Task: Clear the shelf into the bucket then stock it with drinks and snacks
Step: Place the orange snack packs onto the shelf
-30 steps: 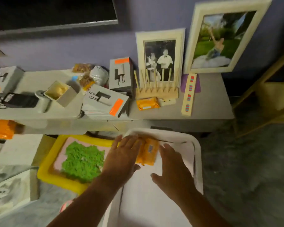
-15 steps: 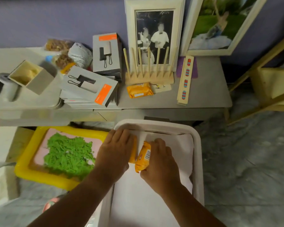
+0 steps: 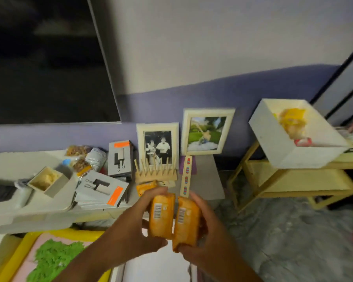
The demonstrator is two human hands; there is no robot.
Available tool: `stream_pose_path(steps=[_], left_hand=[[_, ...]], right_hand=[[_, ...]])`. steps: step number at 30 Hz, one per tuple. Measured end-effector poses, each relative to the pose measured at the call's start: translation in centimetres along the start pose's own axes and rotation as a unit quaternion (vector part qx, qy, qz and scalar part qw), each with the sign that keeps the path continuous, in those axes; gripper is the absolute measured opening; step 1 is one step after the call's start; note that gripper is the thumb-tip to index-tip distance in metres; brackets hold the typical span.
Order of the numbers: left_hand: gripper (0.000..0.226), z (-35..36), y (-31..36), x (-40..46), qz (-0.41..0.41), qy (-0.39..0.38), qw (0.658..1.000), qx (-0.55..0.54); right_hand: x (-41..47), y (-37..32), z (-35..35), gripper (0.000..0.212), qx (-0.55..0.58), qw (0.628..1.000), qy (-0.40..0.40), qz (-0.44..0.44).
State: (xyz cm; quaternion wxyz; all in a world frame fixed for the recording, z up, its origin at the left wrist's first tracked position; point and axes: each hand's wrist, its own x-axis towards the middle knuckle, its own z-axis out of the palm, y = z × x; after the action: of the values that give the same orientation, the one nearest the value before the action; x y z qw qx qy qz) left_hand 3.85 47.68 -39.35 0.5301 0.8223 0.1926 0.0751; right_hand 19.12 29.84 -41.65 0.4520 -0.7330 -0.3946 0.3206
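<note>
You grip an orange snack pack (image 3: pixel 161 215) in your left hand (image 3: pixel 130 237) and another snack pack (image 3: pixel 186 220) in your right hand (image 3: pixel 208 241), while the shelf (image 3: pixel 202 180) looks cluttered and barely stocked.

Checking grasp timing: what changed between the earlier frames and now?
Both hands lifted out of the white plastic bucket, each now gripping an orange snack packet: left hand on the left orange packet, right hand on the right orange packet. The third orange packet on the grey shelf stayed put.

left hand (image 3: pixel 130 231) grips orange packet (image 3: pixel 161 215) | right hand (image 3: pixel 210 239) grips second packet (image 3: pixel 186 219)
</note>
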Motion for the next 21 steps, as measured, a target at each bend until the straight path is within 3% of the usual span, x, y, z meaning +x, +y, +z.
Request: stream_pose_path(steps=[4, 6, 9, 10, 11, 12, 13, 14, 16, 17, 19, 21], left_hand=[[0.110, -0.1, 10.3, 1.2, 0.014, -0.043, 0.999, -0.018], [0.101, 0.5, 14.8, 2.1, -0.005, -0.072, 0.997, -0.019], [0.067, 3.8, 20.0, 4.1, 0.029, -0.104, 0.994, -0.012], [0.064, 5.2, 20.9, 5.9, 0.034, -0.058, 0.998, 0.012], [0.064, 6.9, 22.2, 7.3, 0.027, -0.026, 0.999, -0.035], [0.056, 8.5, 24.2, 8.4, 0.029, -0.040, 0.996, -0.075], [0.048, 10.2, 26.0, 9.0, 0.040, -0.069, 0.991, -0.104], [0.049, 11.5, 27.7, 9.8, 0.029, -0.071, 0.987, -0.142], [0.062, 14.2, 30.8, 12.8, -0.036, -0.060, 0.987, -0.144], [0.073, 15.3, 31.6, 14.0, -0.022, -0.061, 0.991, -0.113], [0.095, 17.8, 33.8, 17.0, 0.014, -0.062, 0.997, -0.046], [0.100, 19.6, 35.7, 19.4, 0.033, -0.065, 0.996, -0.043]], right_hand=[[-3.4, -6.2, -8.2, 0.099, 0.028, 0.999, -0.005, 0.026], [-3.9, -8.5, -12.2, 0.096, 0.042, 0.998, 0.018, 0.052], [-6.0, -8.6, -17.8, 0.053, 0.032, 0.995, 0.090, -0.001], [-6.4, -8.2, -20.0, 0.053, 0.023, 0.993, 0.114, -0.027], [-6.6, -8.1, -22.5, 0.060, 0.012, 0.989, 0.145, -0.034], [-7.1, -7.8, -24.4, 0.071, 0.021, 0.989, 0.145, -0.029], [-7.0, -8.1, -26.2, 0.078, 0.023, 0.995, 0.096, -0.004], [-7.1, -8.1, -28.4, 0.090, 0.005, 0.998, 0.059, 0.020], [-7.5, -7.4, -33.6, 0.123, 0.022, 0.995, 0.090, 0.032], [-7.7, -7.0, -36.1, 0.128, 0.031, 0.995, 0.082, 0.043], [-7.9, -7.6, -40.9, 0.110, 0.004, 0.999, 0.042, 0.024], [-8.2, -7.6, -44.9, 0.109, -0.014, 0.999, 0.033, 0.012]])
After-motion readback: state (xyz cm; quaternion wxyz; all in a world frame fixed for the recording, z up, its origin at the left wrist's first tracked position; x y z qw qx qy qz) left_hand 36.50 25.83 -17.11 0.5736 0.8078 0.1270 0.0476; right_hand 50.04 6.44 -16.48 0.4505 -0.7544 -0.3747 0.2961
